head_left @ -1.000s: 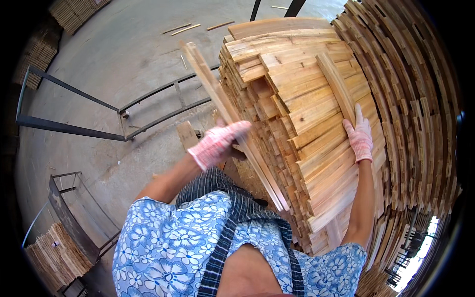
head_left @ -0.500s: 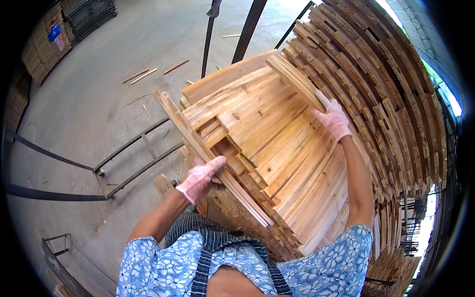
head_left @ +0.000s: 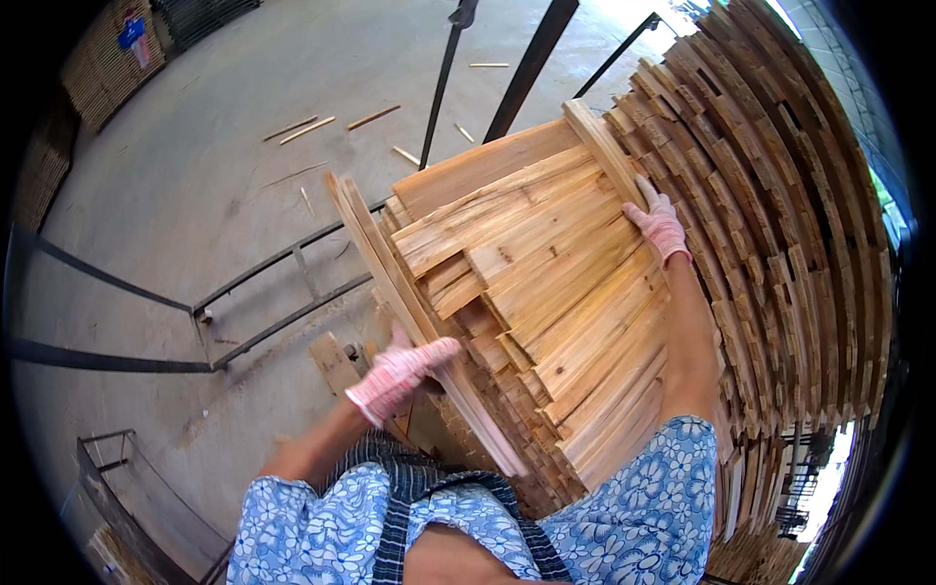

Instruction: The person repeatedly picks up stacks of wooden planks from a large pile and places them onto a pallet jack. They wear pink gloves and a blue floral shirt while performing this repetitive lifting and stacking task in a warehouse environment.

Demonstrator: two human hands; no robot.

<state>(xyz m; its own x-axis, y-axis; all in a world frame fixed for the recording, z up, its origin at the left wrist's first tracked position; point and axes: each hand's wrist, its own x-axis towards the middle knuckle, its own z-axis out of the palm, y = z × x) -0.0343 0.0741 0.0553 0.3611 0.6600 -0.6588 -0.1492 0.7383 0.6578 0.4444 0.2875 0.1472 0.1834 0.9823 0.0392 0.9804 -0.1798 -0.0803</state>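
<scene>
My left hand (head_left: 402, 375), in a pink-and-white knit glove, is wrapped round a few long narrow wooden slats (head_left: 375, 258). They lean along the left side of a pile of boards (head_left: 556, 244), overhanging it. At the pile's far right my right hand (head_left: 660, 229), gloved alike, grips the near end of a short bundle of wooden strips (head_left: 600, 146). Its thumb lies across the inner side and the fingers along the outer side. The bundle lies across the board ends, beside the tall stack. Motion slightly blurs my left hand.
A tall stack of layered boards (head_left: 780, 224) rises close on the right. Dark metal posts (head_left: 531, 63) stand behind the pile. On the left are a low metal frame (head_left: 283, 255) and loose sticks (head_left: 307, 130) on the concrete floor. A person in blue (head_left: 134, 37) is far left.
The view has shifted, so the pile sits farther right. My left hand has drawn the slats a little left and nearer, away from the pile. The right-hand bundle has turned closer to the pile's right edge.
</scene>
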